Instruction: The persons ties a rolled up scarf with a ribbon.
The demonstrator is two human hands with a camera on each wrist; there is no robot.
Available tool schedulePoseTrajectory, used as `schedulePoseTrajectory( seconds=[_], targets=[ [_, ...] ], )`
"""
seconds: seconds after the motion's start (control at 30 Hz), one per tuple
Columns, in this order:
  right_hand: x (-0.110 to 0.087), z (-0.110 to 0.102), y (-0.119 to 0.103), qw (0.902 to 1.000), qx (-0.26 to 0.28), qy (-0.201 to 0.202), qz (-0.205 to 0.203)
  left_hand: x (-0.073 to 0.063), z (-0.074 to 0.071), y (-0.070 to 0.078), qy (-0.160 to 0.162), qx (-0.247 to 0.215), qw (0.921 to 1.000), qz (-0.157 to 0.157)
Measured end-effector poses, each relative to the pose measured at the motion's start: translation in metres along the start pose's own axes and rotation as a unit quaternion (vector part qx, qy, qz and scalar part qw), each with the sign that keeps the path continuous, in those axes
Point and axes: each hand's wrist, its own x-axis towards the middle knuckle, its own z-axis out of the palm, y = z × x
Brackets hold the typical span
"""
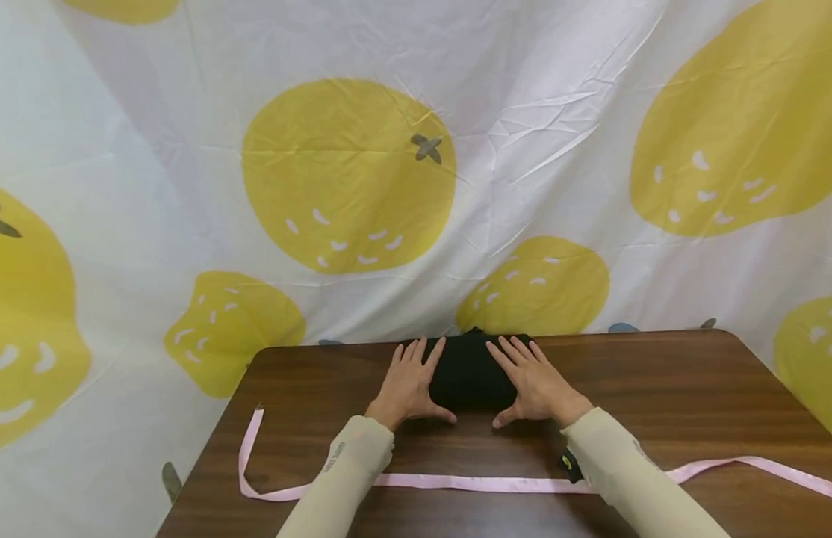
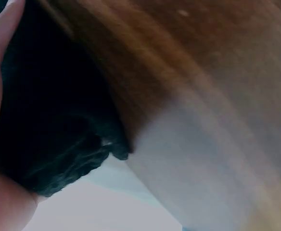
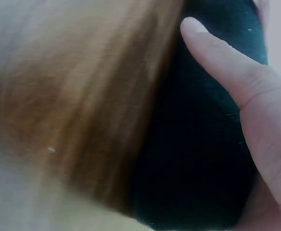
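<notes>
A black, soft-looking bundle (image 1: 471,373) lies at the far edge of the wooden table, close to the hanging cloth. My left hand (image 1: 408,382) rests on its left end with the fingers spread and fairly straight, thumb pointing inward along the near side. On the opposite end, my right hand (image 1: 535,382) lies the same way, its thumb angled toward the left one. Up close in the left wrist view, the black fabric (image 2: 49,106) shows a wrinkled, uneven edge. A smoother dark side (image 3: 193,144) appears beside the thumb in the right wrist view.
A long pink ribbon (image 1: 483,484) runs across the table (image 1: 644,373) in front of the bundle, passing beneath both forearms and bending upward at its left end. Behind the table hangs a white cloth (image 1: 510,187) with large yellow fruit prints.
</notes>
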Motion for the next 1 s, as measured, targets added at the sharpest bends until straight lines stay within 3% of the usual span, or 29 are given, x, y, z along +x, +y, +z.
schedulePoseTrajectory(
  seconds=[0.27, 0.67, 1.0],
  targets=[
    [0.003, 0.010, 0.004, 0.9999, 0.014, 0.003, 0.003, 0.005, 0.006, 0.001, 0.004, 0.001, 1.0000, -0.007],
    [0.011, 0.007, 0.008, 0.9989, 0.041, -0.017, 0.017, 0.010, 0.003, -0.003, 0.013, 0.011, 0.9998, -0.004],
    [0.011, 0.007, 0.011, 0.9982, 0.056, -0.011, 0.019, 0.012, 0.003, -0.003, 0.013, 0.005, 0.9999, -0.001]
  ],
)
